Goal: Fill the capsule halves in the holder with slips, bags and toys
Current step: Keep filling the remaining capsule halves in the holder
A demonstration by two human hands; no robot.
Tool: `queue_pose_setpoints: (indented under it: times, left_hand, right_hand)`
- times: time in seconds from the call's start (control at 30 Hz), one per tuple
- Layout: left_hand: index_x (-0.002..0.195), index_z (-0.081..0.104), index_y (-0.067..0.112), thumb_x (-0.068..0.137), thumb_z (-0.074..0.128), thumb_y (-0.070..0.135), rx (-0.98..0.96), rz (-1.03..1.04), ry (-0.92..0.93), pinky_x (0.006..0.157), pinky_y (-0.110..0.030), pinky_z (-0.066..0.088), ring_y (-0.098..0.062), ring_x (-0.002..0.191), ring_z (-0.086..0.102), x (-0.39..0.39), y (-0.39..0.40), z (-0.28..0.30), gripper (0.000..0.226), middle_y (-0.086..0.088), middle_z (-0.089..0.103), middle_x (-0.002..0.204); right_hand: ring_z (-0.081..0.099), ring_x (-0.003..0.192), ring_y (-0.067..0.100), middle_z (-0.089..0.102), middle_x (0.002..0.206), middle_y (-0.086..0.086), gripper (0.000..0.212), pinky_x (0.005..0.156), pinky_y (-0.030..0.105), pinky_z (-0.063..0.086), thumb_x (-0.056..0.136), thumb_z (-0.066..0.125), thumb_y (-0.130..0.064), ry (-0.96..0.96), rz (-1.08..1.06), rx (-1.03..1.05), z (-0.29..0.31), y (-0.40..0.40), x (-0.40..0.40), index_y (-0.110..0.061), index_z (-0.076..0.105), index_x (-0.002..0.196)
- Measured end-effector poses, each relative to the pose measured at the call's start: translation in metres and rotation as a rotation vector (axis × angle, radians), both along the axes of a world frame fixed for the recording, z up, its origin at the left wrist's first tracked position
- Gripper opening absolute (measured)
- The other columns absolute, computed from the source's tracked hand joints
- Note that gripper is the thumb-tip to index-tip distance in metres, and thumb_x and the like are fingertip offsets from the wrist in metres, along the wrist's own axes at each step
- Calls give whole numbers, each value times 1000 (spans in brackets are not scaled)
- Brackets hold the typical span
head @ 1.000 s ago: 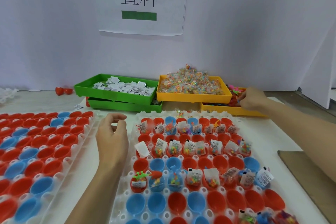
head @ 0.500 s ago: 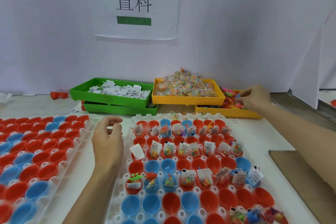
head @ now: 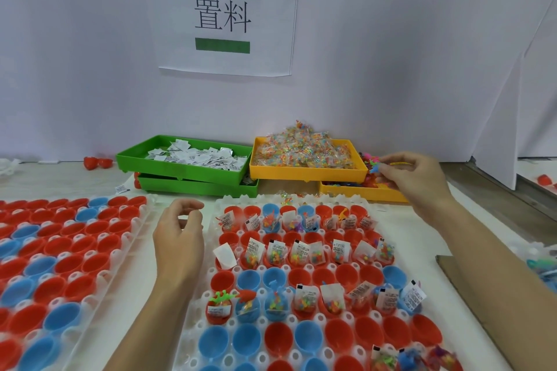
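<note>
Capsule halves (head: pixel 223 281), red and blue, sit open-side-up in the white holder (head: pixel 196 307) at the lower centre of the frame, and the job looks partly done. The right hand (head: pixel 416 178), at the right of the frame, pinches small coloured toys (head: pixel 373 164) over the lower yellow tray (head: pixel 361 191); the left hand (head: pixel 179 238) hovers just left of the holder, fingers loosely curled and holding nothing.

In the holder, the top two rows and one row lower down carry slips (head: pixel 224 254) and bags (head: pixel 275 253) of bright beads, and a few cups there also have toys. The row between them, the row below and most of the bottom edge are bare. Judging by that, toys are the step in hand, with several rows left to fill.

A second holder (head: pixel 129 238) at the left holds only unfilled halves. Behind, on the counter (head: pixel 45 181), stacked green trays (head: pixel 180 173) hold paper slips and the upper yellow tray (head: pixel 301 173) is heaped with bead bags.
</note>
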State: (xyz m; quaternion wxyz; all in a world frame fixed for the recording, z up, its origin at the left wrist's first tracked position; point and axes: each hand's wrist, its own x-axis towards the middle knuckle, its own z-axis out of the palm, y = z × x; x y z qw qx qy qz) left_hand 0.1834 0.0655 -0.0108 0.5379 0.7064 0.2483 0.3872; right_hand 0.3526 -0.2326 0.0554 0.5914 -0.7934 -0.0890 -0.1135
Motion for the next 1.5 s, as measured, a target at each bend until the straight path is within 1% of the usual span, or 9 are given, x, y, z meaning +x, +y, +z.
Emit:
queue_pose_setpoints:
  times: [0.1,0.4,0.6,0.7,0.87,1.03,1.23,1.37,1.5]
  left_hand:
    - [93,63,19,97,47,7,-6,-5,9,69,-38,48,-24,89,58,0,0,-1,21,-4,63,100]
    - [93,64,23,99,47,9,8,-41,24,69,-32,45,-21,94,58,-1,-1,2,23,2,64,100]
    - [87,68,29,96,52,11,217,-193,86,70,-17,40,4,90,59,-12,-14,27,26,13,68,93]
    - [85,71,29,95,56,12,291,-290,75,63,-9,42,5,86,61,-21,-25,44,25,14,70,84]
    - [84,75,23,92,60,9,318,-532,75,74,-28,53,-9,83,67,-29,-52,64,22,9,74,82]
    - [91,75,29,85,74,17,443,-661,139,71,-24,53,-5,82,69,-26,-70,66,13,13,74,81]
    - [90,76,30,71,83,28,459,-650,38,71,-14,48,-3,78,70,-40,-80,57,19,19,73,78]
    - [85,76,29,74,83,7,521,-595,2,66,-15,50,-1,75,69,-45,-80,55,26,19,73,76]
    - [89,77,29,78,81,11,565,-545,11,70,-12,51,3,76,68,-49,-82,54,21,20,73,78]
  right_hand:
    - [74,71,14,77,79,2,13,57,16,56,94,64,-9,3,134,27,7,-1,-30,-18,72,90]
    - [76,76,18,78,81,4,14,63,20,58,92,63,-4,38,302,60,-1,2,-76,-11,74,98]
    - [74,74,11,77,81,-2,14,62,12,53,87,69,-4,39,373,25,-6,4,-92,-14,77,90]
    - [74,77,11,78,83,-2,13,63,12,54,85,71,-7,47,428,46,-3,5,-97,-16,78,90]
    - [75,79,10,78,82,-2,14,64,12,54,81,75,-8,53,504,21,-2,10,-103,-19,80,87]
    - [75,78,13,78,83,-1,14,66,14,55,78,77,-8,35,548,27,2,12,-107,-20,81,83]
    - [75,76,17,78,81,2,9,69,17,56,75,80,-18,0,668,12,3,25,-121,-20,81,84]
    - [75,74,17,77,78,2,13,67,17,56,81,78,-7,-16,700,-10,1,32,-125,-20,81,84]
    - [75,75,17,78,80,2,12,67,16,55,81,77,-8,-14,714,-20,4,31,-128,-17,79,88]
